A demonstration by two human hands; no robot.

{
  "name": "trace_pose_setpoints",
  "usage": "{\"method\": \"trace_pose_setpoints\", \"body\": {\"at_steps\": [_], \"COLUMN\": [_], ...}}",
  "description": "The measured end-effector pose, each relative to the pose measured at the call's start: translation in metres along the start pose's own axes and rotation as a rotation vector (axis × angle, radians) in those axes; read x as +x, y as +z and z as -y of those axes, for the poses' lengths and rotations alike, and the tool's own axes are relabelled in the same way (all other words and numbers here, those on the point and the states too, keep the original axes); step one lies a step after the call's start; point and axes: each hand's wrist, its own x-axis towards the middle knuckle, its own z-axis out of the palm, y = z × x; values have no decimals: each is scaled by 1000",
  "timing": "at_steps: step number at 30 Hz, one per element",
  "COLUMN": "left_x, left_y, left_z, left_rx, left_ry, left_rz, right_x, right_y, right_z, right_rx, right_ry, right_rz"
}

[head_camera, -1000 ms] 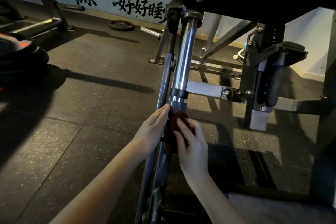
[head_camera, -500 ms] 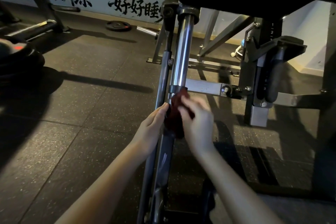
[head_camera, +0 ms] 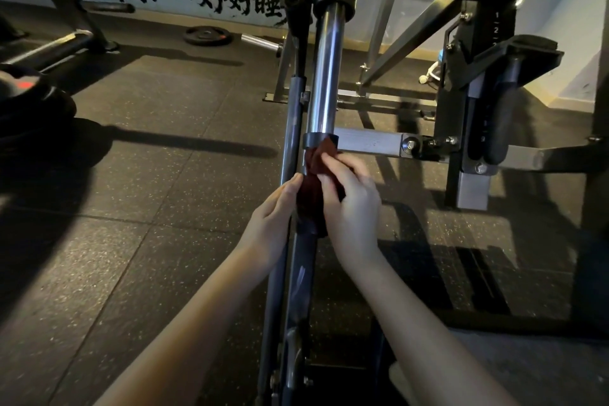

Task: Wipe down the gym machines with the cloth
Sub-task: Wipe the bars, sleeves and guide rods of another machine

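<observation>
A dark red cloth [head_camera: 313, 188] is wrapped around the grey post of a gym machine, just below the collar [head_camera: 314, 141] where the shiny chrome tube [head_camera: 324, 76] ends. My right hand [head_camera: 351, 208] presses the cloth against the post from the right, fingers closed over it. From the left, my left hand [head_camera: 275, 217] rests against a thin grey rod [head_camera: 290, 142] and the cloth's edge. How firmly the left fingers grip the cloth is hidden.
A square steel crossbar [head_camera: 369, 143] runs right from the collar to a black handle and a numbered weight column [head_camera: 494, 82]. A weight plate [head_camera: 207, 35] and barbell lie on the rubber floor behind. Dark plates [head_camera: 29, 99] sit at far left.
Both hands and the cloth have slid up the post, from lower on the grey section to just under the collar.
</observation>
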Motion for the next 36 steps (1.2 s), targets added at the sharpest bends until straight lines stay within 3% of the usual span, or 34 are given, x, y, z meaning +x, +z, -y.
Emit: {"method": "trace_pose_setpoints", "body": {"at_steps": [5,12,18,23,31,33,36], "left_x": [0,-2,0,0,-18,-32,-39], "left_y": [-2,-3,-8,-6,-6,-9,-18], "left_z": [1,4,9,11,9,9,11], "left_rx": [18,-8,30,55,61,223,692], "left_ry": [-8,-23,-37,9,64,146,265], "left_rz": [0,24,7,1,-29,4,90], "right_x": [-66,-13,-70,-14,-61,-54,-45], "right_y": [-6,-1,-16,-11,-33,-39,-45], "right_z": [-13,-3,-17,-1,-12,-8,4], "right_rx": [-15,-55,-121,-46,-150,-131,-56], "right_ry": [-92,-29,-182,30,-215,-202,-102], "right_rz": [45,52,142,72,275,326,369]}}
